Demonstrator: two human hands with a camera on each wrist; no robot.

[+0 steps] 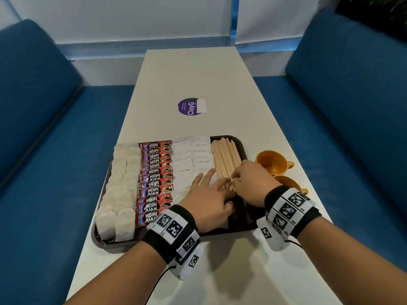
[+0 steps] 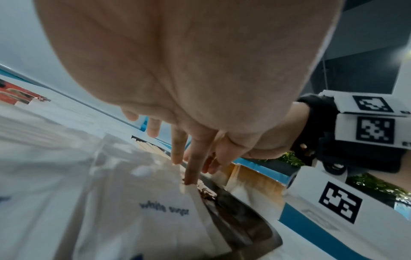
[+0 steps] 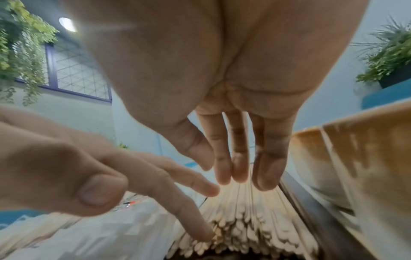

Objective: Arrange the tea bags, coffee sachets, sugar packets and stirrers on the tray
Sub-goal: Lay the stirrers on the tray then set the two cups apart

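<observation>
Blue bench seats flank the white table where we work. On it sits the dark tray, holding tea bags, coffee sachets, sugar packets and wooden stirrers in rows from left to right. Our left hand lies spread over the sugar packets, fingers straight, tips touching the stirrers' near ends. Our right hand rests straight fingers on the stirrer bundle. Two orange cups stand just right of the tray.
</observation>
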